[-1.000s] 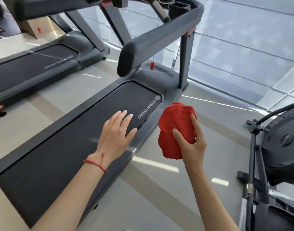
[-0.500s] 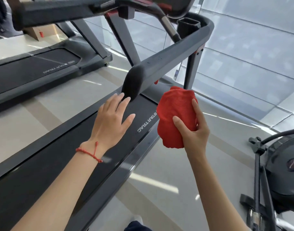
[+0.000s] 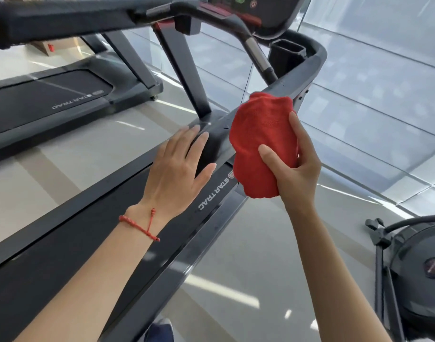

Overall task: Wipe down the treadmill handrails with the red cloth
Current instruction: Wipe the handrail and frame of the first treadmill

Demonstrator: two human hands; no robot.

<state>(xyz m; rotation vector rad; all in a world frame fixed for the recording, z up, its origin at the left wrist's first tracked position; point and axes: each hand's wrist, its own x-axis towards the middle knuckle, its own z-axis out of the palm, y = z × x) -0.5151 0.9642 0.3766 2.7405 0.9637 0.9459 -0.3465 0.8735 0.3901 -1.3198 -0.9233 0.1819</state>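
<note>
Single head-worn wide-angle view, forward and down, close over the treadmill handrail (image 3: 297, 80) and floor (image 3: 236, 255)

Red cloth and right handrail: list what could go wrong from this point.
1. The right hand holds the red cloth bunched into a ball, so it may touch only a narrow strip of the handrail.
2. The left hand lies open at the rail's rounded end, possibly in the cloth's path.
3. A thin cord hangs from the console just above the cloth; wiping upward could snag it.
</note>
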